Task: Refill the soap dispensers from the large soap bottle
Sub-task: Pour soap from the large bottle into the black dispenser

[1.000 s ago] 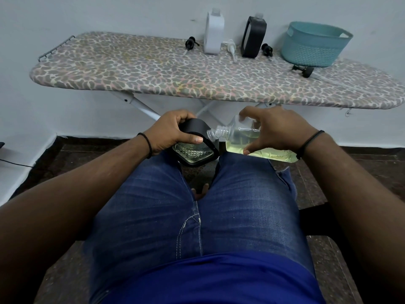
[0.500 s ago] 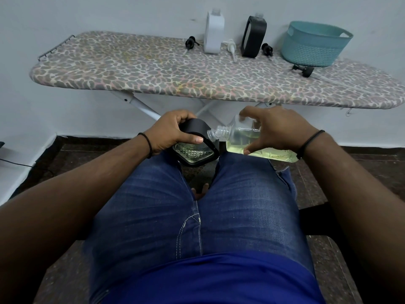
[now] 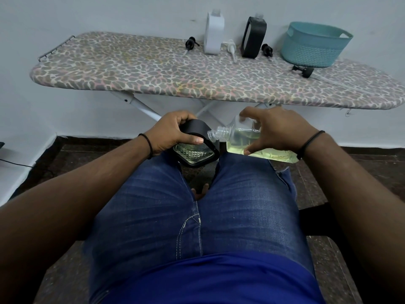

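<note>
My left hand point(image 3: 173, 133) grips a black-framed glass soap dispenser point(image 3: 196, 152) tilted over my knees. My right hand point(image 3: 276, 130) holds the large clear soap bottle point(image 3: 238, 137) almost flat, yellow-green liquid pooled along its lower side. The bottle's open threaded neck point(image 3: 213, 133) touches the dispenser's top edge. On the ironing board point(image 3: 153, 73) stand a white dispenser point(image 3: 213, 34) and a black dispenser point(image 3: 253, 38), both with their pumps off.
Loose pump heads lie on the board: a black one point(image 3: 190, 43), a white one point(image 3: 231, 49), another black one point(image 3: 267, 50) and a black one point(image 3: 303, 70) by the teal basket point(image 3: 315, 44). A white wall stands behind; dark floor lies below my jeans.
</note>
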